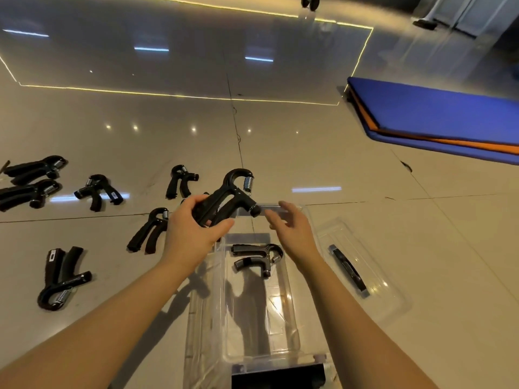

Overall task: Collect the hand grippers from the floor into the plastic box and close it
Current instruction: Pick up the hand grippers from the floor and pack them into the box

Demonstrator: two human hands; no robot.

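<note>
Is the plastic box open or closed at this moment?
Open. The plastic box has no lid on top; its clear lid lies beside it on the floor, and one hand gripper is visible inside.

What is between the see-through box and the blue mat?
In the head view, the box's clear lid lies on the floor just right of the plastic box. Beyond it only bare shiny tiles stretch to the blue mat.
</note>
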